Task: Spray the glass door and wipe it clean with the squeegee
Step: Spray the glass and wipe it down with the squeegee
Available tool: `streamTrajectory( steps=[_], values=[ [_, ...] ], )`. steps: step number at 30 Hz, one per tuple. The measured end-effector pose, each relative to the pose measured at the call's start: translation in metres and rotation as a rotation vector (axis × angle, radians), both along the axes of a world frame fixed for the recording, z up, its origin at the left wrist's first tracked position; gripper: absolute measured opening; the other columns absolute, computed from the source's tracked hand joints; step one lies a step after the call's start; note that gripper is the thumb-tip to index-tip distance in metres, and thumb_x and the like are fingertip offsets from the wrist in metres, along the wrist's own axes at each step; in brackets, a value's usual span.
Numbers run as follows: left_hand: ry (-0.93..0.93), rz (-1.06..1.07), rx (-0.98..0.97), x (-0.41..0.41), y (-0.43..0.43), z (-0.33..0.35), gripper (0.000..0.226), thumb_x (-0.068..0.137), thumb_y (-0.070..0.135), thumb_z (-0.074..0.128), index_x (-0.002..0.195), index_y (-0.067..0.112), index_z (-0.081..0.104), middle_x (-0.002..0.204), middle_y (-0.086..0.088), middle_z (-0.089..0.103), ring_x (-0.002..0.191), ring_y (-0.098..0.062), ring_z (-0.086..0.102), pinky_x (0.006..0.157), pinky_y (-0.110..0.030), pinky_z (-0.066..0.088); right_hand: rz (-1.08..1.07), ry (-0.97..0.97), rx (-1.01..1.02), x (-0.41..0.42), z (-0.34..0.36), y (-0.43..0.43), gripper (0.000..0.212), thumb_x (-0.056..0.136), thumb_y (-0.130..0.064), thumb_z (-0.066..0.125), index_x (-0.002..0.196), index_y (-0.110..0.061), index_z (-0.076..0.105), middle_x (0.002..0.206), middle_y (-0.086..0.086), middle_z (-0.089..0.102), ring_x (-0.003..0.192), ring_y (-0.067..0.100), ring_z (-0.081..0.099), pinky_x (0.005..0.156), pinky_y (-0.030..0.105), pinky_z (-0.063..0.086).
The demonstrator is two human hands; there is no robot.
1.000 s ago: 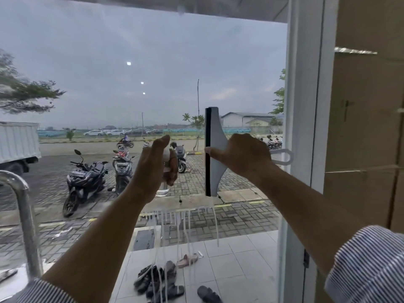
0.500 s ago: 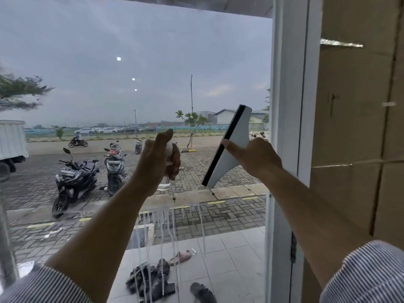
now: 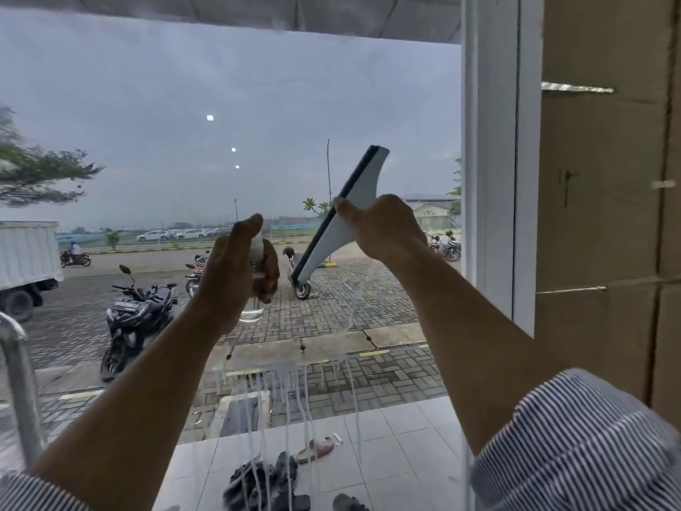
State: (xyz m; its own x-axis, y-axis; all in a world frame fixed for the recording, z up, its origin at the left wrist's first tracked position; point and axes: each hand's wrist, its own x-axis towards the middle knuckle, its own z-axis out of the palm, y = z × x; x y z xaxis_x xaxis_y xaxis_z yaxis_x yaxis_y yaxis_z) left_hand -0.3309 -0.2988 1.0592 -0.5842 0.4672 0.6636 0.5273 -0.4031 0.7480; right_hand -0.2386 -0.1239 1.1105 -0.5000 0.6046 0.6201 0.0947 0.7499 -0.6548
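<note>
The glass door (image 3: 184, 105) fills the view, with white foamy drips (image 3: 287, 396) running down its lower middle. My right hand (image 3: 387, 226) grips a white squeegee (image 3: 353, 212) with a dark rubber edge, held tilted against the glass, upper end leaning right. My left hand (image 3: 236, 267) holds a small clear spray bottle (image 3: 254, 307) close to the glass, just left of the squeegee's lower end; the fingers hide most of the bottle.
The white door frame (image 3: 493, 160) stands at the right, with brown cardboard-coloured panels (image 3: 604, 215) beyond it. A metal door handle (image 3: 18, 381) curves at the lower left. Outside are parked motorcycles (image 3: 136, 319) and sandals (image 3: 265, 481) on tiles.
The squeegee has gone from upright to tilted and has shifted a little left and down across the glass. My left hand with the bottle has stayed about level.
</note>
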Motion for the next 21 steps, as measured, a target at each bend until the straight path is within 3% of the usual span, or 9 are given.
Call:
streamTrajectory(
  steps=[4,7,11,14,17,21],
  values=[
    [-0.004,0.011,0.01,-0.005,-0.005,0.004,0.059,0.088,0.055,0.039,0.044,0.017,0.052,0.043,-0.005,0.044,0.038,-0.021,0.038,0.045,-0.021,0.033,-0.003,0.023,-0.132,0.005,-0.032,0.008,0.066,0.084,-0.073,0.054,0.098,-0.01,0.064,0.08,0.003,0.066,0.071,0.022,0.067,0.063,0.033,0.052],
    [-0.022,-0.004,0.018,-0.006,-0.007,0.004,0.06,0.084,0.061,0.043,0.043,0.018,0.052,0.042,-0.004,0.044,0.038,-0.021,0.037,0.045,-0.021,0.032,0.02,0.068,-0.307,0.011,-0.072,0.013,0.059,0.083,-0.073,0.058,0.084,-0.013,0.061,0.079,0.003,0.066,0.072,0.023,0.068,0.073,0.045,0.06],
    [-0.025,-0.018,0.009,-0.004,-0.005,0.0,0.061,0.086,0.059,0.04,0.043,0.018,0.052,0.042,-0.003,0.044,0.038,-0.02,0.037,0.046,-0.021,0.031,0.03,0.12,-0.478,0.019,-0.107,0.008,0.053,0.085,-0.066,0.062,0.083,-0.013,0.059,0.077,0.001,0.062,0.069,0.018,0.063,0.068,0.038,0.055],
    [-0.015,-0.016,-0.001,0.0,-0.003,-0.001,0.062,0.089,0.056,0.037,0.043,0.018,0.052,0.042,-0.003,0.043,0.038,-0.02,0.037,0.046,-0.022,0.03,0.032,0.159,-0.443,0.019,-0.095,0.004,0.057,0.085,-0.063,0.063,0.095,-0.007,0.066,0.079,0.004,0.064,0.067,0.02,0.063,0.06,0.033,0.05],
    [-0.02,-0.025,0.006,0.003,-0.004,0.001,0.061,0.089,0.054,0.037,0.042,0.018,0.052,0.041,-0.003,0.043,0.037,-0.02,0.037,0.046,-0.021,0.03,0.098,0.226,-0.399,0.017,-0.064,-0.005,0.064,0.084,-0.068,0.061,0.086,-0.004,0.067,0.071,0.005,0.064,0.055,0.017,0.056,0.052,0.03,0.042],
    [-0.024,-0.03,-0.002,0.005,-0.006,0.004,0.06,0.087,0.054,0.039,0.042,0.017,0.053,0.041,-0.003,0.043,0.035,-0.02,0.037,0.044,-0.02,0.03,0.207,0.311,-0.46,0.01,0.004,-0.009,0.065,0.089,-0.067,0.054,0.095,-0.002,0.063,0.06,0.0,0.053,0.042,0.01,0.042,0.045,0.023,0.034]
  ],
)
